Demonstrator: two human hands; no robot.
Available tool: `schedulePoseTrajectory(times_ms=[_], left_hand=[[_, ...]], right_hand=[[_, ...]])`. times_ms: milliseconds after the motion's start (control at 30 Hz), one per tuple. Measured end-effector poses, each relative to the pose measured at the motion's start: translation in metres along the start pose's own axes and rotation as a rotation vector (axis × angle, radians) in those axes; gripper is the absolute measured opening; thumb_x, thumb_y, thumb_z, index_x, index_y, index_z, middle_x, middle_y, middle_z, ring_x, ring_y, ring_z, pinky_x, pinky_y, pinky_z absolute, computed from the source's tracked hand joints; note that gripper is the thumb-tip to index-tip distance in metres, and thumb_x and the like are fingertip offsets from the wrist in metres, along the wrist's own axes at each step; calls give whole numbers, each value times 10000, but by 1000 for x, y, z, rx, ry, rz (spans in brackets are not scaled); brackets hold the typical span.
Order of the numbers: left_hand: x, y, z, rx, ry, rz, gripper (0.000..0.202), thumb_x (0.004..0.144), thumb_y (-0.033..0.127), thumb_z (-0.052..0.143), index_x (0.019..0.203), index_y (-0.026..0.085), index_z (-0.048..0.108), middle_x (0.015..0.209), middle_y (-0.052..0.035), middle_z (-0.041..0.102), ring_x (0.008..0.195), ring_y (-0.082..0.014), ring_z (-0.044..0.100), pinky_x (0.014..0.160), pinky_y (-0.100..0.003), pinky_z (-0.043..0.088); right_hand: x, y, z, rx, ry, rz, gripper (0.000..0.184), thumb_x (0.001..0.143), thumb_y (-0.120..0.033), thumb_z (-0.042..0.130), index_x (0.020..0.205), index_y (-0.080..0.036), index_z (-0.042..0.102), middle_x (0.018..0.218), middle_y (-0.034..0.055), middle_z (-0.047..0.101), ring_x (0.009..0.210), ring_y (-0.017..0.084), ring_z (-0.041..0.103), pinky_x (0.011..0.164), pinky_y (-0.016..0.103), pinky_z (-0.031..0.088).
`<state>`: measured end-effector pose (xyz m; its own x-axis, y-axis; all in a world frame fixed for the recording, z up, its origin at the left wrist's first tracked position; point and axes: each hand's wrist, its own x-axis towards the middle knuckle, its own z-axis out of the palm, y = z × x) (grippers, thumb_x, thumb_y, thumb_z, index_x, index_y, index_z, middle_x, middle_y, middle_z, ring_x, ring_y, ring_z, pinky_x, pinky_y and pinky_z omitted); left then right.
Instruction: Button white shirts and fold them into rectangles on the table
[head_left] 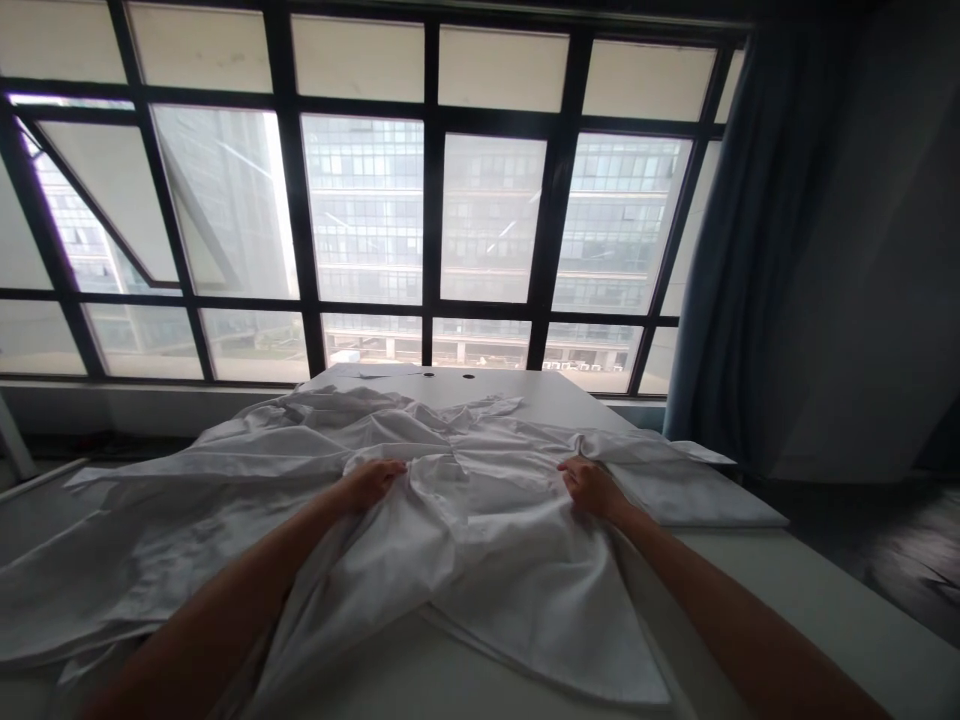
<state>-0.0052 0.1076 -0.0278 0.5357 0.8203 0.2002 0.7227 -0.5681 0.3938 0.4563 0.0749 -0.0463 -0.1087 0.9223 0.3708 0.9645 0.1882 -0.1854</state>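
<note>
While your left hand and right hand clench the white cloth, a folded white piece sits at right on the surface.

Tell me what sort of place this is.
Likely an upper-floor workroom in an office or commercial block: a large black-framed window overlooks a multi-storey glass-fronted building, and a long white table stands before it, beside a dark blue curtain.
</note>
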Motion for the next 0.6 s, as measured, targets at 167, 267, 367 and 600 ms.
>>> schedulePoseTrajectory(times_ms=[167, 267, 367, 600], left_hand=[[-58, 3, -28, -55, -19, -10, 412, 699, 134, 485, 1018, 207, 735, 1219, -53, 686, 1186, -228, 589, 1094, -345, 376], [-92, 8, -36, -78, -119, -16, 487, 640, 112, 504, 1066, 206, 723, 1336, -56, 612, 1253, -242, 536, 1099, -339, 368], [-116, 13, -45, -50, -230, -68, 627, 630, 133, 561, 1237, 260, 655, 1498, -30, 443, 1366, -285, 410, 1121, -393, 333], [-132, 36, -64, 60, -434, -108, 805, 629, 168, 690, 1395, 336, 509, 1579, -27, 285, 1437, -332, 264, 1113, -457, 323]], right_hand=[[-37, 18, -29, 86, -157, -23, 462, 727, -83, 531, 1159, -152, 678, 1249, 122, 642, 1126, 251, 603, 997, 335, 445], [-53, 19, -40, 183, -227, -48, 485, 712, -106, 552, 1176, -156, 686, 1239, 124, 649, 1126, 263, 600, 1009, 351, 441], [-64, 15, -48, 288, -271, -51, 524, 667, -136, 603, 1181, -187, 692, 1286, 110, 623, 1216, 287, 540, 1077, 392, 381], [-77, -5, -66, 409, -389, -71, 499, 624, -313, 767, 1116, -238, 733, 1393, 116, 528, 1301, 341, 459, 1108, 462, 339]])
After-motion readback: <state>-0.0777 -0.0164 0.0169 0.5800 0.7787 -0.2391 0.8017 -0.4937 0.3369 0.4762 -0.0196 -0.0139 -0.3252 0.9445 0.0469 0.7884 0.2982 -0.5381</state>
